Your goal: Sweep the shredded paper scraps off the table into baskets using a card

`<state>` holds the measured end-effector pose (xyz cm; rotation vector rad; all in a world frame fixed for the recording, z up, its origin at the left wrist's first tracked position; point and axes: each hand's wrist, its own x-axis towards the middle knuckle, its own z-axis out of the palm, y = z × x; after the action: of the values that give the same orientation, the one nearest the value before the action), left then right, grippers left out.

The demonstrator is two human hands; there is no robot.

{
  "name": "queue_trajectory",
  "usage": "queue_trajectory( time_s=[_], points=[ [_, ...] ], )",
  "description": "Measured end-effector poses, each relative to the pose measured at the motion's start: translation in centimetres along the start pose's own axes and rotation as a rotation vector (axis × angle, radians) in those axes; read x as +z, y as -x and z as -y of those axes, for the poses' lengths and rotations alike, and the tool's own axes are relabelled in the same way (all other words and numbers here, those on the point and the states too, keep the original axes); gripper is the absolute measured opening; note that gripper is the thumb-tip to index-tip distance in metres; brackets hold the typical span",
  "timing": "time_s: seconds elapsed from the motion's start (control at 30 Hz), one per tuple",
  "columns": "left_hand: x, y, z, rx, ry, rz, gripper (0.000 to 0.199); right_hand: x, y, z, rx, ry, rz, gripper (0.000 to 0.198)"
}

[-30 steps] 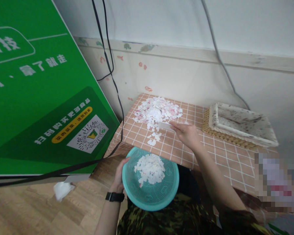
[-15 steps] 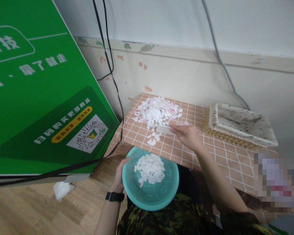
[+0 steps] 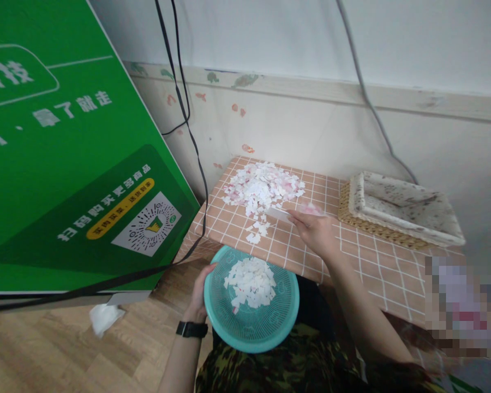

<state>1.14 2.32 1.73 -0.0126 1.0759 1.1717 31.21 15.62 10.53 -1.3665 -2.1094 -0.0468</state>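
Observation:
My left hand (image 3: 199, 292) grips the rim of a turquoise plastic colander (image 3: 251, 333) below the table's front edge. White paper scraps (image 3: 251, 283) lie in a heap inside it. Over the table, my right hand (image 3: 313, 229) pinches a flat white card (image 3: 277, 213) between thumb and fingers. The card's far end is beside a larger pile of white and pinkish paper scraps (image 3: 262, 185) on the checked tablecloth. A few loose scraps (image 3: 256, 232) trail from the pile toward the colander.
A cloth-lined wicker basket (image 3: 401, 213) stands at the right on the brown checked tablecloth (image 3: 364, 267). A big green panel (image 3: 85, 164) rises on the left, with black cables (image 3: 196, 158) hanging past it. A white bag (image 3: 104, 318) lies on the wooden floor.
My right hand and the card have shifted slightly right and away from the loose scraps. The left hand and colander stay in place.

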Motion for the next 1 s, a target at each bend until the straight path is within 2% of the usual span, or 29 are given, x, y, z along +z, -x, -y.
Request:
queue_trajectory(
  time_s=[0.2,0.6,0.9,1.0],
  points=[
    [0.1,0.1,0.0,-0.019,0.004,0.007,0.019,0.4,0.2,0.2,-0.020,-0.104,0.044,0.027],
    [-0.1,0.0,0.0,-0.007,0.009,0.016,0.017,0.8,-0.3,1.4,0.040,-0.249,0.085,0.026],
    [0.1,0.1,0.0,0.006,0.001,0.017,0.017,1.6,-0.9,1.7,0.042,-0.183,0.044,0.027],
    [-0.1,0.0,0.0,0.005,0.000,0.026,0.016,1.2,-1.1,1.5,0.006,-0.163,0.089,0.028]
  ],
)
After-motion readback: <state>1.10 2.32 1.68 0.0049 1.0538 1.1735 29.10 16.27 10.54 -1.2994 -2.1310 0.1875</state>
